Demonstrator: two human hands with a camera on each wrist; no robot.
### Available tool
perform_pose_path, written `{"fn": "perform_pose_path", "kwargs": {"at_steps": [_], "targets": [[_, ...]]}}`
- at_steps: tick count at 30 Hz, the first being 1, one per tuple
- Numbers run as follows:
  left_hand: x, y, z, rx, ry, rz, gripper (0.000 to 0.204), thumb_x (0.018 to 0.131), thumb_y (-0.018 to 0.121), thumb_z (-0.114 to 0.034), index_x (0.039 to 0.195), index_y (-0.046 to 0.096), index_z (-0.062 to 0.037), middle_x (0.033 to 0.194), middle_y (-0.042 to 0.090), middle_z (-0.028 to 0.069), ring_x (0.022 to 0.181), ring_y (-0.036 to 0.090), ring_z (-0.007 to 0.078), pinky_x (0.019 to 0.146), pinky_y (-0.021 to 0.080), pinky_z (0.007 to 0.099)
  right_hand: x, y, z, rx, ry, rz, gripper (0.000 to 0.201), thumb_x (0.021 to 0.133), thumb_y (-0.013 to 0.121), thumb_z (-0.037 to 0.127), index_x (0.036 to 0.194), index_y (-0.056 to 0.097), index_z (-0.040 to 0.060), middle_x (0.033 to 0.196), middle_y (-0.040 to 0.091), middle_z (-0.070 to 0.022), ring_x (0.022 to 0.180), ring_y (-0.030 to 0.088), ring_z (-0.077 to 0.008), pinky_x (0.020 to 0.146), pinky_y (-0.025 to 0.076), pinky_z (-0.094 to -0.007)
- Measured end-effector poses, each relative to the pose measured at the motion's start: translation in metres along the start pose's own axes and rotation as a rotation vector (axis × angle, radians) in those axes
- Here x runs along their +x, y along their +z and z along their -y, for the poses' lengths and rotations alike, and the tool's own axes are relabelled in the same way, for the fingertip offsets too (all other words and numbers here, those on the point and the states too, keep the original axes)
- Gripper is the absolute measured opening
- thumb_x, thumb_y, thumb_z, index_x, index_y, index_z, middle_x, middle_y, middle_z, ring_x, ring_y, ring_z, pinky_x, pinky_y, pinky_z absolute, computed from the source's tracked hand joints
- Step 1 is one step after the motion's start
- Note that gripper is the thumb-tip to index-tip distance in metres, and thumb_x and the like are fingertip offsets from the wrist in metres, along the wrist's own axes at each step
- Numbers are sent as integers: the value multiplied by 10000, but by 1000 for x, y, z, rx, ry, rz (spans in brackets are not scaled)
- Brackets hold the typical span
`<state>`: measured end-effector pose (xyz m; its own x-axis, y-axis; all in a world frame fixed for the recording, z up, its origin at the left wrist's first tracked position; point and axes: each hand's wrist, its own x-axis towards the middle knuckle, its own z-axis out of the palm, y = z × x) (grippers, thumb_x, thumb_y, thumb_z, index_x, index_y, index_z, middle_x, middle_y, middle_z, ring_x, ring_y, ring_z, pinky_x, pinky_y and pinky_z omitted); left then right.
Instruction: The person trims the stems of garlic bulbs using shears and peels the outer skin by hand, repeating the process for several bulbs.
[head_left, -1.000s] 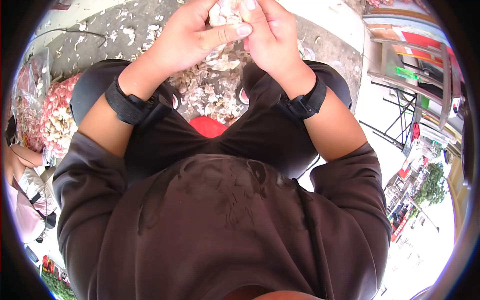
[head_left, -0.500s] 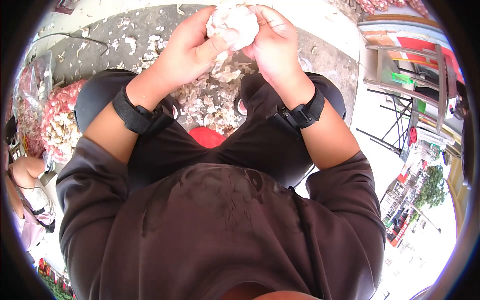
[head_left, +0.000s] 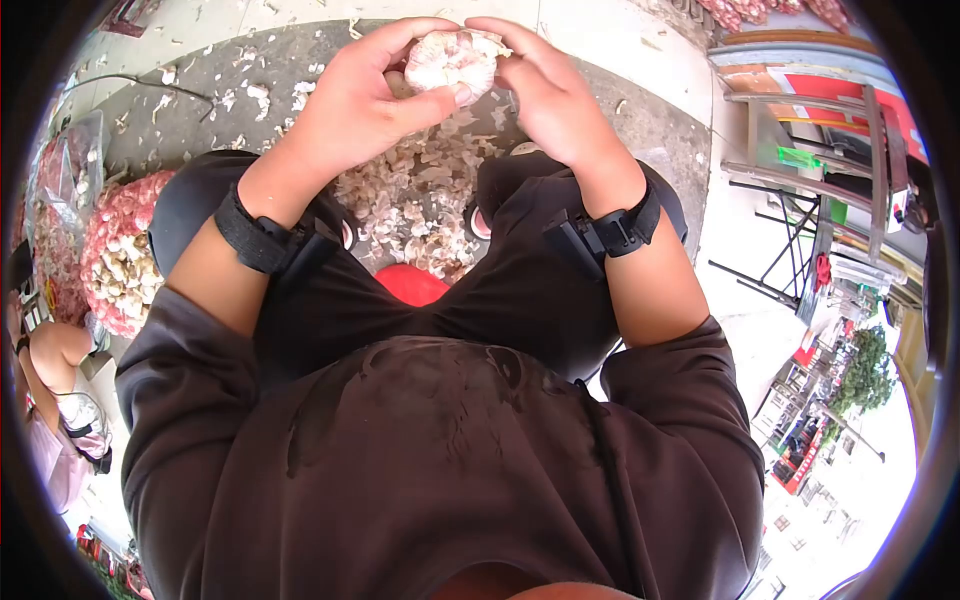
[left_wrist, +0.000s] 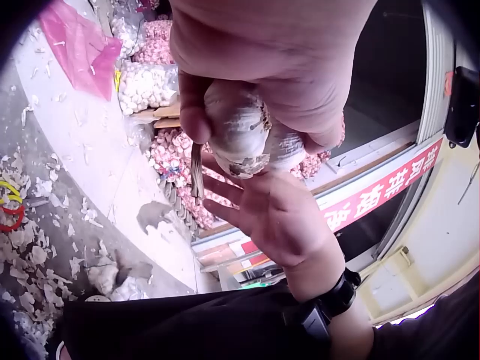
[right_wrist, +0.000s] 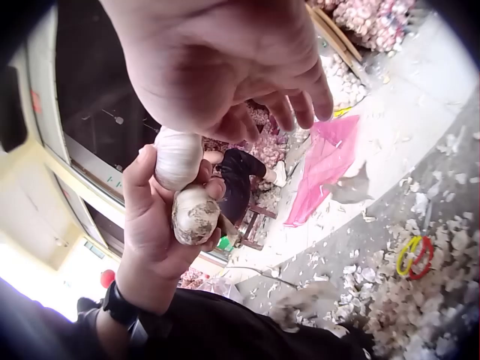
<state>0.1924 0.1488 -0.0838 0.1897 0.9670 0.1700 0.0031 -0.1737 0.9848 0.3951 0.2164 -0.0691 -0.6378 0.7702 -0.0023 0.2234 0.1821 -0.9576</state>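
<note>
Two garlic bulbs are in my left hand (head_left: 350,105), its fingers and thumb curled round them. One is a smooth white garlic bulb (right_wrist: 178,159); the other garlic bulb (right_wrist: 196,217) carries brown, dirty patches of skin. Only one pale bulb (head_left: 450,65) shows plainly in the head view. My right hand (left_wrist: 279,217) is just beside them with fingers spread and loosely bent, gripping nothing. From the right wrist, that hand hangs over the bulbs, fingers pointing away. A blurred grey-brown flake (right_wrist: 351,186) of skin hangs in the air near it.
Peeled garlic skins (head_left: 420,190) litter the floor between my feet. A full net sack of garlic (head_left: 125,255) stands left, near another person's leg (head_left: 55,355). Pink plastic sheet (right_wrist: 326,165) and red and yellow loops (right_wrist: 415,257) lie ahead. Metal racks (head_left: 800,170) stand right.
A second ago both hands pinched the garlic together. My right fingers have since loosened and come off it, while the left hand keeps hold. The garlic sits lower in the head view.
</note>
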Motion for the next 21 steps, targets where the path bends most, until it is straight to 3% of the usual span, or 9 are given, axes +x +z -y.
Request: {"fn": "perform_pose_path", "kwargs": {"at_steps": [1,7,10,13,16,18,21], "targets": [[-1,0,-2,-42,-39,2,525,853,657,13,1315,412,-38,1111,616,84,1030,597,129,862,508,268,0,0,6,279,95,-8,414,934,577,226,1302,526,42,1210,610,-110,1054,617,-193,895,482,-314],[-3,-9,3,-135,-136,133,479,822,705,23,1219,451,-63,1096,620,77,978,606,108,801,523,240,-2,7,12,-187,-259,154,383,969,576,246,1299,520,61,1110,612,-62,1009,576,-126,860,474,-274],[-5,-11,-2,-185,-125,105,445,826,714,16,1185,462,-57,1075,631,74,946,618,107,797,522,236,-4,15,13,14,-312,96,324,994,529,227,1239,562,18,1082,638,-85,979,598,-130,827,492,-268],[-4,-10,-4,-236,-113,21,405,840,711,4,1177,490,-30,1062,645,80,931,629,110,804,523,237,4,30,2,150,-397,-81,304,965,605,242,1177,574,27,873,661,-28,767,612,-117,711,516,-286],[-5,-1,5,-207,-51,-73,351,859,695,-2,1167,525,3,1071,658,95,945,635,116,817,523,240,-1,38,3,414,-181,-137,274,982,575,225,1130,608,-3,896,668,-42,790,608,-97,720,510,-259],[-5,10,11,-209,33,-143,322,874,683,-11,1163,544,19,1080,663,107,962,632,117,824,523,241,0,42,4,393,-198,-211,274,993,549,213,1098,624,-29,901,675,-59,799,609,-88,718,510,-246],[-4,12,12,-154,96,-113,317,890,666,-14,1179,543,31,1090,665,116,988,629,126,839,521,246,-3,47,9,422,-178,-288,302,1007,513,211,1066,639,-57,906,685,-73,808,614,-89,717,513,-242]]}}
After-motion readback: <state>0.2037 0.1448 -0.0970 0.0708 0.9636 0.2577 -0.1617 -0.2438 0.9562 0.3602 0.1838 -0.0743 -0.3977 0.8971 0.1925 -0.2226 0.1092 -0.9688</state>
